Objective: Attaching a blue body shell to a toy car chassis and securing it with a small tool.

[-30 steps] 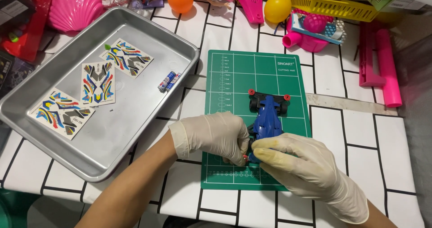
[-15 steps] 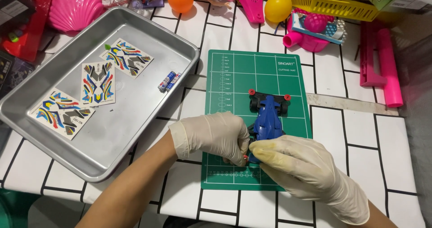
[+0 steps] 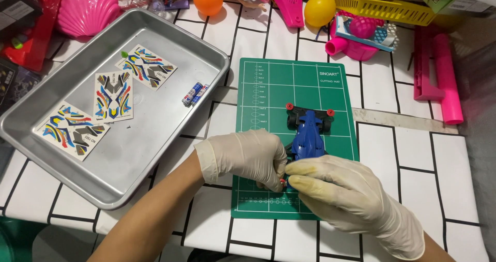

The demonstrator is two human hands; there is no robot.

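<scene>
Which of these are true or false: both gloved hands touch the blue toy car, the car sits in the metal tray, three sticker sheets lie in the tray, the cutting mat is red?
1. Both gloved hands, left hand and right hand, touch the blue toy car. True.
2. The car sits in the metal tray. False: it is on the cutting mat.
3. Three sticker sheets lie in the tray. True.
4. The mat is red. False: it is green.

Blue toy car — green cutting mat — silver tray.
</scene>
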